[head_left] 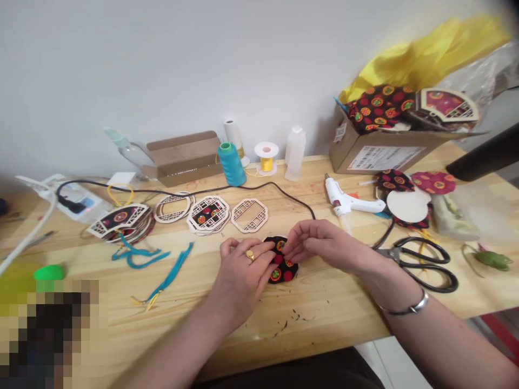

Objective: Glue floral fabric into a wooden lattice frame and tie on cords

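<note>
The left hand (247,270) rests its fingers on the left part of a black floral fabric piece (279,273) lying on the wooden table (324,324), while the right hand (314,246) touches its upper right side with bent fingers. Just beyond lie an openwork octagonal frame (249,216), a stack of lattice frames (208,214) and a round frame (174,208). A blue thread spool (232,166) stands upright behind them, near a yellow thread reel (266,160). Right of the hands are a white glue gun (344,200) and black-handled scissors (425,262); blue cords (170,275) lie at left.
</note>
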`<move>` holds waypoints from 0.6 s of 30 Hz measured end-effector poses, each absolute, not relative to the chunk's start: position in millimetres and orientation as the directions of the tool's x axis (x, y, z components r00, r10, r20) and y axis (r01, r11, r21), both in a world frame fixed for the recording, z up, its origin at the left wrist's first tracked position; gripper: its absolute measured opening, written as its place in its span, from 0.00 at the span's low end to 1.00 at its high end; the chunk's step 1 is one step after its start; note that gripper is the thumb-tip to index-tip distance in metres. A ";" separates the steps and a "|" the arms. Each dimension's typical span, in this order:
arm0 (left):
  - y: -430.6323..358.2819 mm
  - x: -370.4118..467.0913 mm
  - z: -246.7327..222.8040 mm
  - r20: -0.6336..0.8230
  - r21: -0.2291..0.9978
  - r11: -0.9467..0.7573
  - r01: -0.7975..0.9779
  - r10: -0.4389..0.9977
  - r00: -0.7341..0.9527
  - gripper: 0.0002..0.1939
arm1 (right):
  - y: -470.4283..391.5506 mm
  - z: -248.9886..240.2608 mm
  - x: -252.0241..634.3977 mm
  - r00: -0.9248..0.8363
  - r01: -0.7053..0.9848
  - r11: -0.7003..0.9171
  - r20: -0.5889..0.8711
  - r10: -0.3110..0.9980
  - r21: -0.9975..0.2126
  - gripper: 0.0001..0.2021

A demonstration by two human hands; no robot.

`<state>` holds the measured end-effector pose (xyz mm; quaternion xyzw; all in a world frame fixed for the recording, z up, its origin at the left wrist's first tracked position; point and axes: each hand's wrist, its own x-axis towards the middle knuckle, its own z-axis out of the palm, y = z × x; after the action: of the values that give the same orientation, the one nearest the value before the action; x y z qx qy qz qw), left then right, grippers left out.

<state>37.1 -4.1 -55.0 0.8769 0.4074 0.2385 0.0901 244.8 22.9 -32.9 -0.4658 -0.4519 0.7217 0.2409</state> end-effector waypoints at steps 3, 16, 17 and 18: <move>-4.1 37.0 -55.0 0.344 0.352 -0.650 0.674 0.759 0.552 0.06 | 25.6 -28.5 249.6 -0.384 0.158 -0.466 -0.489 0.784 -0.871 0.13; -4.4 35.2 -51.9 0.296 0.337 -0.657 0.675 0.754 0.586 0.07 | 17.0 -31.5 239.3 -0.567 0.146 -0.410 -0.416 0.711 -0.900 0.14; -4.4 34.9 -51.8 0.299 0.335 -0.659 0.673 0.752 0.588 0.07 | 17.7 -31.3 239.9 -0.556 0.170 -0.412 -0.432 0.710 -0.895 0.14; -4.4 34.7 -51.8 0.302 0.334 -0.662 0.671 0.749 0.589 0.07 | 18.8 -30.2 241.1 -0.545 0.192 -0.415 -0.448 0.708 -0.889 0.15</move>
<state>34.7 -4.4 -51.8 0.8866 0.4005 0.2122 0.0924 241.1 18.8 -30.2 -0.4413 -0.5099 0.7161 0.1803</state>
